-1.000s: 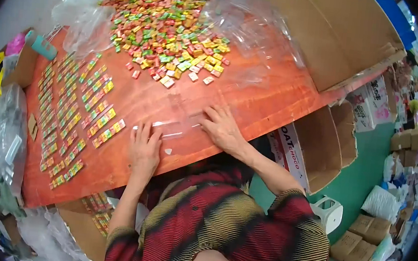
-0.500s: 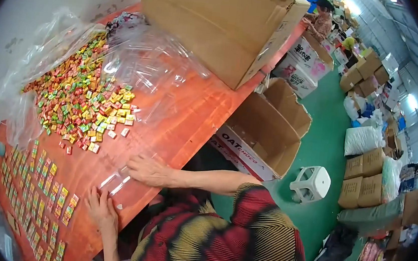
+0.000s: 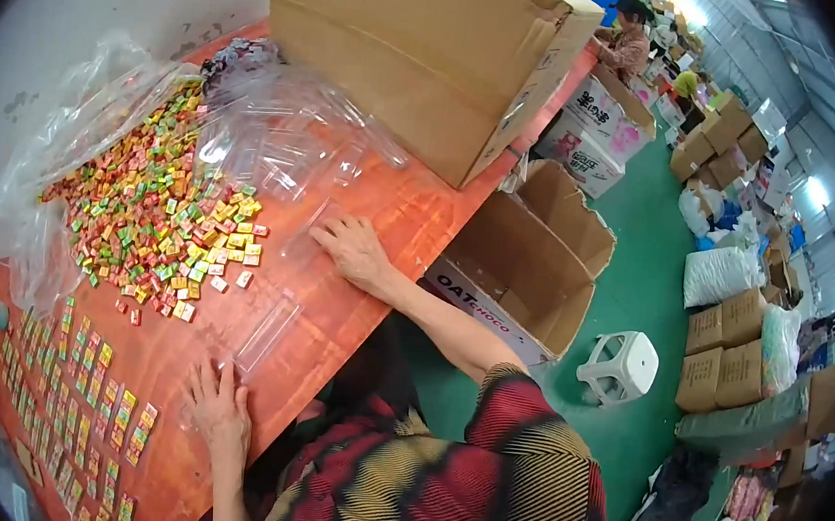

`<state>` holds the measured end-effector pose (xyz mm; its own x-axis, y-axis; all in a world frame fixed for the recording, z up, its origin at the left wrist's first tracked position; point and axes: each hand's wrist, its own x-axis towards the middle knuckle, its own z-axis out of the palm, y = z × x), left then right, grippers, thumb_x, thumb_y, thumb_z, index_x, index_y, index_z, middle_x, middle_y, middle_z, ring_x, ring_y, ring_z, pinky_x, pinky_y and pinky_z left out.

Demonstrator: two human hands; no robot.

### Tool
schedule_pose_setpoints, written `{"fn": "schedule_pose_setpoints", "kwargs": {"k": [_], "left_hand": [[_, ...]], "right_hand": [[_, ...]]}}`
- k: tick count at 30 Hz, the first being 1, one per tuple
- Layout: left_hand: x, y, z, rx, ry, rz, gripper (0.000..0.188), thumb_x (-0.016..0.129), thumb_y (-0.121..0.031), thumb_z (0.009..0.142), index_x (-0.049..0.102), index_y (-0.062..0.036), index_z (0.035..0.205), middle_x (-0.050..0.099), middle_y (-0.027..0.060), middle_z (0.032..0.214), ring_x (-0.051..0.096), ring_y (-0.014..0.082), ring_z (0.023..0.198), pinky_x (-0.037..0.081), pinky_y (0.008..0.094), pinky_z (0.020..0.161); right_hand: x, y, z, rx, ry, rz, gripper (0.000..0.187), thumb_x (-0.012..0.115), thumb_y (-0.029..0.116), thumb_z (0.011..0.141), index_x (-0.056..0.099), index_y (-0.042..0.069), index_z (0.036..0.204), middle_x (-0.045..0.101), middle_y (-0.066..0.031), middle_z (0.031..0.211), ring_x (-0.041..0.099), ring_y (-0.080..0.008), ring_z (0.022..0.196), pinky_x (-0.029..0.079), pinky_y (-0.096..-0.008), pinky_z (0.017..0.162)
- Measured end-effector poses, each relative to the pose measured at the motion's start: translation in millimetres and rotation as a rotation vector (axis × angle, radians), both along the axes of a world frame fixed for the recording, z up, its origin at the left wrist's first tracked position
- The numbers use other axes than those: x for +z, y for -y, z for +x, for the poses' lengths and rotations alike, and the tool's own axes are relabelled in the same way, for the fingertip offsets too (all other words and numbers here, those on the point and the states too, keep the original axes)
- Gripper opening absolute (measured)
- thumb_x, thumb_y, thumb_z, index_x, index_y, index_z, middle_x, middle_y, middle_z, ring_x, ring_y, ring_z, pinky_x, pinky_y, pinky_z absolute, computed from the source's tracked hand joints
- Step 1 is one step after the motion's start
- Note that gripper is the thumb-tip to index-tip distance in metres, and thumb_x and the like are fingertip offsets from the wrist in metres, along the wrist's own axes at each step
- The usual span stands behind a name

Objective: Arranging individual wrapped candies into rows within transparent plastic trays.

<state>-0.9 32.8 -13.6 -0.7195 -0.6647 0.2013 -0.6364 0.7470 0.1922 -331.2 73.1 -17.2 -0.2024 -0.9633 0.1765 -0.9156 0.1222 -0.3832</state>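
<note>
My left hand (image 3: 219,410) lies on the red tabletop with its fingers spread, beside the lower end of a long, narrow clear plastic case (image 3: 270,332). Farther up the table, my right hand (image 3: 353,252) reaches out with its fingers stretched, fingertips at another clear plastic piece (image 3: 308,230). A heap of small wrapped pieces (image 3: 156,205), red, yellow and green, spreads to the left of my right hand. Left of my left hand are several rows of the same sort of pieces (image 3: 82,399), set end to end in strips.
Clear plastic cases (image 3: 282,152) pile up beyond the heap, next to a crumpled plastic bag (image 3: 26,203). A large cardboard box (image 3: 407,54) stands at the table's far side. On the green floor are an open carton (image 3: 528,261) and a white stool (image 3: 620,367). Another person (image 3: 627,48) works far off.
My right hand has moved up and away across the table to another clear piece. My left hand has shifted slightly, and the narrow case now lies uncovered between the hands.
</note>
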Motion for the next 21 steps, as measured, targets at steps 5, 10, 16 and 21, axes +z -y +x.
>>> {"fn": "schedule_pose_setpoints", "kwargs": {"k": [5, 10, 16, 21], "left_hand": [[-2, -3, 2, 0.005, -0.026, 0.035, 0.035, 0.049, -0.019, 0.084, 0.05, -0.0044, 0.116, 0.038, 0.02, 0.129, 0.032, 0.0371, 0.122, 0.019, 0.0522, 0.102], [-2, -5, 7, 0.026, -0.016, 0.005, 0.035, 0.052, -0.018, 0.083, 0.051, -0.0044, 0.115, 0.041, 0.0199, 0.127, 0.034, 0.0373, 0.12, 0.021, 0.0521, 0.101], [10, -6, 0, 0.0, -0.139, -0.022, 0.027, 0.059, -0.016, 0.078, 0.056, -0.0051, 0.103, 0.048, 0.0167, 0.119, 0.04, 0.0352, 0.117, 0.026, 0.0514, 0.099], [9, -9, -3, 0.045, -0.124, 0.002, 0.031, 0.061, -0.017, 0.076, 0.057, -0.0079, 0.105, 0.046, 0.0165, 0.123, 0.038, 0.035, 0.118, 0.026, 0.0524, 0.098]], "right_hand": [[-11, -11, -15, -0.176, -0.257, -0.305, 0.032, 0.046, 0.009, 0.075, 0.055, 0.009, 0.106, 0.047, -0.0148, 0.118, 0.04, -0.0356, 0.114, 0.028, -0.0498, 0.096], [14, -15, -2, -0.156, -0.255, -0.479, 0.021, 0.054, 0.006, 0.07, 0.059, 0.007, 0.09, 0.051, -0.014, 0.112, 0.044, -0.0349, 0.111, 0.033, -0.0483, 0.094], [14, -39, 16, 0.1, -0.095, -0.213, 0.009, 0.06, 0.008, 0.07, 0.06, 0.009, 0.079, 0.057, -0.0059, 0.091, 0.052, -0.0245, 0.098, 0.036, -0.0415, 0.084], [14, -44, 23, 0.103, -0.282, -0.214, 0.011, 0.062, 0.014, 0.071, 0.061, 0.009, 0.08, 0.057, -0.0054, 0.087, 0.052, -0.0243, 0.09, 0.037, -0.0395, 0.08]]}}
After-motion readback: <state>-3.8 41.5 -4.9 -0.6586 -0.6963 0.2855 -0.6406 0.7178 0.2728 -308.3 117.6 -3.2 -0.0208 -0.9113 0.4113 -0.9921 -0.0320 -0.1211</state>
